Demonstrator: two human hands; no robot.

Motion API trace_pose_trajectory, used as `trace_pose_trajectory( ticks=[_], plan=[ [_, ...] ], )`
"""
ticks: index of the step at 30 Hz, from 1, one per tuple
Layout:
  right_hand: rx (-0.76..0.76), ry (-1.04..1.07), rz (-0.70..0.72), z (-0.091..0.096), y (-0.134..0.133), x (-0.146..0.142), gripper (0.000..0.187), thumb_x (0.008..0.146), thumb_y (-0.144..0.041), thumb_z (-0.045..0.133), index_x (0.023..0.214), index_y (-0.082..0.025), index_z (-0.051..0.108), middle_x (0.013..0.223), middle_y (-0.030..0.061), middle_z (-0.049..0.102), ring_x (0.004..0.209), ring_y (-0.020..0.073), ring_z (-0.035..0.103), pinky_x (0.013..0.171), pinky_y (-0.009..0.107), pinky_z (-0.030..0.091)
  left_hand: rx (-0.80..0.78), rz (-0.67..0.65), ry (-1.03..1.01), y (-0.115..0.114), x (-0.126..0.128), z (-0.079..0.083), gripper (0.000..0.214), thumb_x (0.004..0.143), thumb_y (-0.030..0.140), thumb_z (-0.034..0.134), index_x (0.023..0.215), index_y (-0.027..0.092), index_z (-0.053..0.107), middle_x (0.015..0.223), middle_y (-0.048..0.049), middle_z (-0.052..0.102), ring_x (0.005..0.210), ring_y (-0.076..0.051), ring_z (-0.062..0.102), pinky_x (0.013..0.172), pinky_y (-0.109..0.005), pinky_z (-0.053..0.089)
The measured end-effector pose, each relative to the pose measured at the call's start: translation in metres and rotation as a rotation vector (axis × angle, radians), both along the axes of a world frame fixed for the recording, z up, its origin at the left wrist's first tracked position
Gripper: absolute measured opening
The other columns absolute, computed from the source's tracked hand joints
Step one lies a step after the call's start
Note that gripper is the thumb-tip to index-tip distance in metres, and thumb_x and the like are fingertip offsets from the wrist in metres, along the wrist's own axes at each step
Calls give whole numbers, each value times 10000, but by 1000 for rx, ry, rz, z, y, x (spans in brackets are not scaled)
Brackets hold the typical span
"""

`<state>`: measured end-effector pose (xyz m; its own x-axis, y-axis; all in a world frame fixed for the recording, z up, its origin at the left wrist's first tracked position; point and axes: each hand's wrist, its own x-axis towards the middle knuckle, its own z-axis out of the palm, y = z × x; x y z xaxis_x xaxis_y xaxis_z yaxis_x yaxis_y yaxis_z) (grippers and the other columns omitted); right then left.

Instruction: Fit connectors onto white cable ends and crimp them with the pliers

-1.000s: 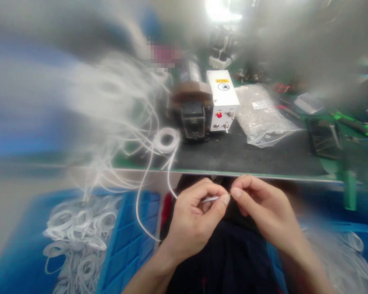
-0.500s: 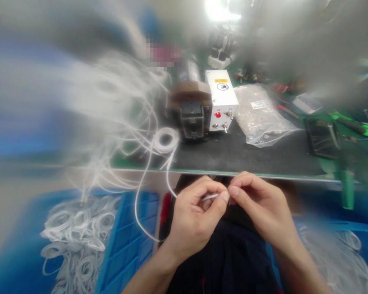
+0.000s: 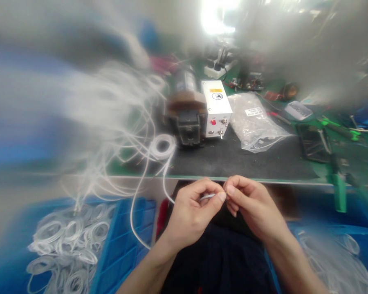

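My left hand [image 3: 194, 212] is closed around a white cable [image 3: 207, 197], pinching it near its end between thumb and forefinger. Thumb and forefinger of my right hand [image 3: 250, 201] pinch the cable's thin tip, right against the left fingertips; what exactly sits at the tip is too small to make out. From behind the left hand the cable runs up to a coil [image 3: 162, 147] on the bench mat. Just beyond the hands stands a black machine [image 3: 188, 126] with a white control box [image 3: 217, 108] bearing a lit red button and toggle switches.
A clear plastic bag [image 3: 254, 126] of small parts lies right of the control box. Green-handled pliers [image 3: 339, 192] are at the bench's right. Blue bins [image 3: 127, 241] with coiled white cables stand low on both sides. More loose cables [image 3: 110, 98] pile at left.
The view has shifted slightly, so the bench sits lower and further left. Both hands keep their pinch at the cable's end; more of the right hand's lower fingers shows.
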<state>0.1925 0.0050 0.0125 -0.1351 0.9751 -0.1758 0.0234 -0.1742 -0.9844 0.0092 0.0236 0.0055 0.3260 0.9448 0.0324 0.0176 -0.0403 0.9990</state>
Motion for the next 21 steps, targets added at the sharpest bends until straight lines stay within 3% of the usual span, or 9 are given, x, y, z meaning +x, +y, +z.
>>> trace_pose_trajectory(
  ticks=[3,5,7,11,16,21],
  plan=[
    [281,-359,-120,2,-3,-7,178,1069,-265,657,901,-210,667,831,5,662,761,168,616,727,304,468,67,86,85,-1,3,-2,152,1018,185,693,876,176,744,793,-2,649,704,-125,568,637,-241,428],
    [399,-481,-182,4,-5,-9,151,1059,-213,654,909,-209,674,907,26,693,836,180,637,785,314,471,143,148,129,-3,6,-1,149,1009,159,691,870,179,740,788,-1,643,686,-122,553,615,-242,411],
    [296,-378,-162,6,-6,-7,166,1066,-260,665,908,-211,683,841,11,677,773,173,622,738,306,474,175,159,128,-4,8,1,150,1005,154,693,864,183,737,784,-1,646,676,-123,550,607,-244,411],
    [-30,33,-67,4,-4,4,262,1057,-411,710,891,-208,704,687,-35,612,629,141,549,638,275,464,139,107,73,-4,7,4,154,1011,176,700,862,184,737,779,-1,653,689,-128,574,636,-249,436],
    [26,-29,-124,7,-5,7,203,1028,-415,754,987,-216,758,763,-21,663,700,149,608,677,265,494,77,100,46,-5,5,2,156,1018,196,700,868,177,741,791,-11,664,705,-134,588,626,-250,432],
    [192,-256,-148,11,-5,-1,203,1049,-315,709,870,-219,721,783,-16,675,710,146,605,688,256,488,104,93,47,-6,8,1,144,1021,190,697,886,181,746,799,-10,669,711,-136,593,636,-257,441]
  ],
)
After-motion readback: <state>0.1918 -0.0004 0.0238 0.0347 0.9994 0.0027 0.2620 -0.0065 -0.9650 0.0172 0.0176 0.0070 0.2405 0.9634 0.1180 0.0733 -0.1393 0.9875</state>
